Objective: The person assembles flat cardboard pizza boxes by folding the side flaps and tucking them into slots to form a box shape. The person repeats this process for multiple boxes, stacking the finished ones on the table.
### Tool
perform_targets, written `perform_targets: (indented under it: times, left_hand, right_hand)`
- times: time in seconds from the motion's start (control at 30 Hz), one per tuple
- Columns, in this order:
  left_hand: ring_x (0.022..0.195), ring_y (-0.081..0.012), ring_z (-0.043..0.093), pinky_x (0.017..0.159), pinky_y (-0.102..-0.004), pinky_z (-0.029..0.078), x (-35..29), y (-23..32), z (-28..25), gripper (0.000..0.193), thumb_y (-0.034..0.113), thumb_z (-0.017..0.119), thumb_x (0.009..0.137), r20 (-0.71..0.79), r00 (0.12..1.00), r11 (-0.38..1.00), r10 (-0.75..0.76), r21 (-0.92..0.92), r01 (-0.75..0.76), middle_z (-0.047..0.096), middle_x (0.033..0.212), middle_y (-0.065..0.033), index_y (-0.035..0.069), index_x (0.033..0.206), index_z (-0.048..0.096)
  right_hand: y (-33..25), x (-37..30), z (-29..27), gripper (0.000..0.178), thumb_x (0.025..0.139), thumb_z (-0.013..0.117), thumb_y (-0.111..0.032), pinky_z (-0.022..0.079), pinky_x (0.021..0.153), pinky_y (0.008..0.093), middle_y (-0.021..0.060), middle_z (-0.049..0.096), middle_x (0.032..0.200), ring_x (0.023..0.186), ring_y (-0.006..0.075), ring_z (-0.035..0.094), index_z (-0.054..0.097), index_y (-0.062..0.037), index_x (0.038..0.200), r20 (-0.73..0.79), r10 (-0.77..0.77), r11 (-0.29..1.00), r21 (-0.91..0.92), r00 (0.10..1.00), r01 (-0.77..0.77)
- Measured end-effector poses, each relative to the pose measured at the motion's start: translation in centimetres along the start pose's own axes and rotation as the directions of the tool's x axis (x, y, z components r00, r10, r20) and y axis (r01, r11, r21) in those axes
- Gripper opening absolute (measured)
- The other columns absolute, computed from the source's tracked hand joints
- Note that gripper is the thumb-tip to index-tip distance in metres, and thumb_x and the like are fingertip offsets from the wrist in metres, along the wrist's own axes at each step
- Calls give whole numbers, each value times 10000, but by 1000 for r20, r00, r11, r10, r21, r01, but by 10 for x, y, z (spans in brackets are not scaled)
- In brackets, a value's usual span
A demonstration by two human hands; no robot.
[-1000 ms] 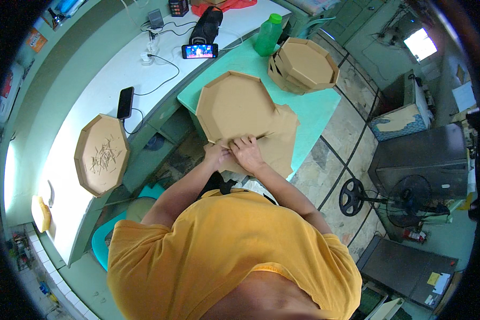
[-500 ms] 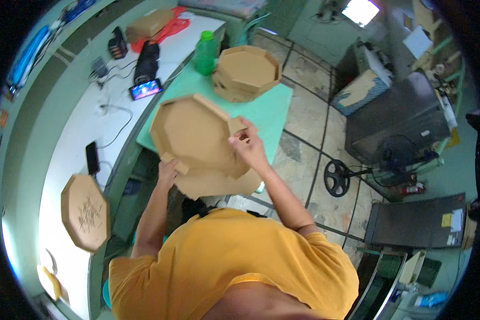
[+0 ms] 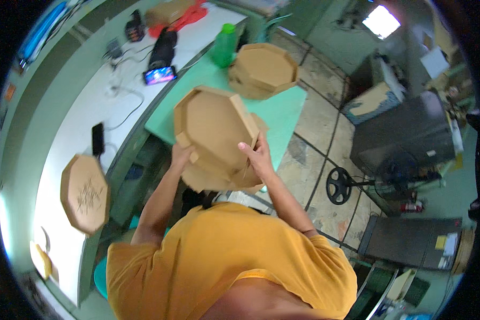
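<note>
While both hands grip it, the octagonal cardboard box (image 3: 216, 125) tilts.

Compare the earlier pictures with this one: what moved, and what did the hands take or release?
The octagonal cardboard box came up off the green table, tilted between both hands. The left hand holds its lower left edge, the right hand its lower right. Nothing was released. The finished boxes and green bottle stayed put.

Matt brown cardboard is seen in the box (image 3: 216, 128) at centre frame and the stack (image 3: 264, 69) above it. The table (image 3: 282, 109) looks smooth green; the bottle (image 3: 223, 47), glossy plastic.
</note>
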State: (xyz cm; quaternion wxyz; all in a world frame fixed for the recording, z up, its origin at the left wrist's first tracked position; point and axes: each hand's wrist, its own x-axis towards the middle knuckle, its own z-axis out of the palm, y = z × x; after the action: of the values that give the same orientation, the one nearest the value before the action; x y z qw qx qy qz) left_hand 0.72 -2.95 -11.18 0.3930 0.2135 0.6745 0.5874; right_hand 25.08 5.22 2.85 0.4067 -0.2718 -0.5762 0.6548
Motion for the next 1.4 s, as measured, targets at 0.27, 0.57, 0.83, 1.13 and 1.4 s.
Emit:
perform_targets:
  times: [0.27, 0.57, 0.83, 1.13, 1.4]
  left_hand:
    - [835, -210, 658, 731, -349, 508, 1, 22, -31, 291, 150, 671, 806, 66, 997, 947, 38, 316, -57, 686, 953, -83, -15, 1042, 630]
    - [848, -178, 650, 772, -334, 526, -12, 7, -69, 167, 137, 599, 932, 308, 932, 823, -192, -467, 324, 667, 971, -66, 19, 1050, 612]
    - [640, -166, 601, 540, -298, 537, -20, -15, -205, 236, -10, 575, 803, -478, 879, 993, 5, -98, -59, 675, 849, -87, 9, 1000, 703]
    - [1074, -320, 601, 877, -414, 462, -30, 22, -318, 206, 270, 655, 865, -458, 369, 322, 809, 870, 373, 666, 1079, -162, 109, 972, 727]
    - [1085, -302, 582, 999, -450, 408, -32, 6, -47, 222, 203, 612, 873, 615, 568, 351, 547, 448, -822, 658, 1084, -120, 84, 1045, 684]
  right_hand:
    - [28, -15, 1, 461, 905, 656, -182, 475, 877, 307, 63, 586, 1120, 1011, 153, 571, 430, -43, 1282, -73, 75, 997, -25, 995, -77]
    - [82, 2, -33, 214, 910, 664, -218, 483, 637, 248, -19, 608, 896, 741, 89, 583, 550, -113, 1057, -210, 454, 858, 365, 866, -361]
    - [116, 6, -37, 183, 933, 622, -211, 557, 748, 331, 30, 671, 972, 874, 174, 650, 607, -76, 1055, -181, 503, 802, 462, 845, -378]
    - [178, -17, -67, 430, 903, 616, -146, 386, 1039, 399, 151, 561, 1190, 1184, 268, 505, 488, -9, 1289, -403, 233, 898, -261, 885, -355]
    - [135, -35, -73, 442, 743, 671, -79, 335, 1103, 472, 158, 571, 1226, 1234, 357, 478, 634, -58, 1183, 609, -60, 185, -772, 791, 608]
